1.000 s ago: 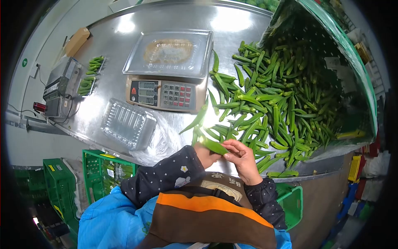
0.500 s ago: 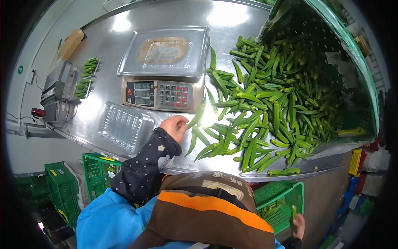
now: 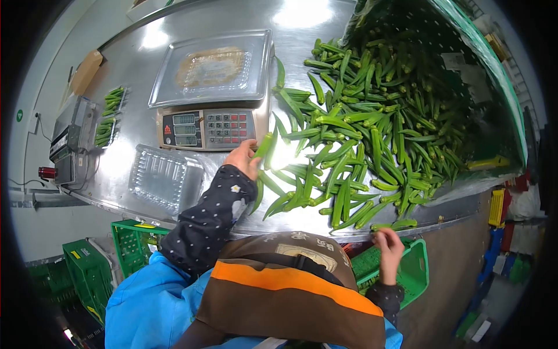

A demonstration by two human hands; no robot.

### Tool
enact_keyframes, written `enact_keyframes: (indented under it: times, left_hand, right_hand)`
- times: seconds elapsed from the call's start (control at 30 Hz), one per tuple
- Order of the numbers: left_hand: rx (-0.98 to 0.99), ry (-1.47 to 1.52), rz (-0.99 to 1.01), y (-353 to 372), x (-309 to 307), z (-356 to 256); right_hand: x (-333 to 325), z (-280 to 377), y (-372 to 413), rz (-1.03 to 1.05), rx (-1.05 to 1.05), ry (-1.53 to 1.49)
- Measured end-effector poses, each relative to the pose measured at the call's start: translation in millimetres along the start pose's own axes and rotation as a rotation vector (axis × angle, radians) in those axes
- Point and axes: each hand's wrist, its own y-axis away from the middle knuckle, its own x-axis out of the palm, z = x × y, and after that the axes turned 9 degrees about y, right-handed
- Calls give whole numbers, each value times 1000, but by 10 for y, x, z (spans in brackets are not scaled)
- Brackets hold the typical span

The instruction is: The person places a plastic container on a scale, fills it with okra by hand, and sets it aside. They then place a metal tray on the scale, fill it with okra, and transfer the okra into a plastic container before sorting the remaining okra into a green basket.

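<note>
**Inspector:** Position of the left hand [image 3: 244, 158]?

**Onlooker:** Over the steel table [image 3: 133, 81], just in front of the scale [image 3: 206, 125]. Its fingers are pinched together on 1 okra pod [image 3: 263, 145]. The pod stands tilted, lower end in the grip, at the near-left fringe of the okra pile [image 3: 360, 128].

**Inspector:** And the right hand [image 3: 388, 245]?

**Onlooker:** Low at the table's front edge, fingertips at the rim, just below a few stray pods [image 3: 401, 223]. I cannot tell whether it grips anything, because the fingers curl away from view. A green crate [image 3: 417, 273] sits right beneath it.

**Inspector:** Surroundings?

**Onlooker:** A clear tray [image 3: 212, 67] rests on the scale's platform. 1 clear plastic container [image 3: 160, 177] lies left of the left hand, near it but apart. On the right, the pile spills from a large bag [image 3: 465, 64] with a green edge. 2 filled packs [image 3: 107, 116] lie far left, beside a label machine [image 3: 70, 134].
</note>
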Motion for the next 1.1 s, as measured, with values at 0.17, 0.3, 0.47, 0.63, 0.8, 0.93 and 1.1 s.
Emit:
enact_keyframes:
  times: [0.17,0.3,0.47,0.63,0.8,0.93,1.1]
  left_hand:
    - [-253,772,317,327,-88,-628]
    - [-67,909,629,637,118,-1247]
    - [-77,602,313,220,2,-709]
    - [350,123,272,441,-99,-554]
    - [256,-110,430,683,283,-630]
    - [84,143,416,674,341,-326]
    - [-536,665,467,553,125,-79]
  right_hand:
    - [898,1032,-108,503,-134,-338]
    - [981,1090,-137,578,48,-433]
    - [-752,629,95,426,163,-182]
    - [-1687,-444,391,156,-150,911]
    - [307,658,-104,228,-237,597]
    - [1289,914,-428,118,-555,778]
    - [1364,619,-708,161,-434,439]
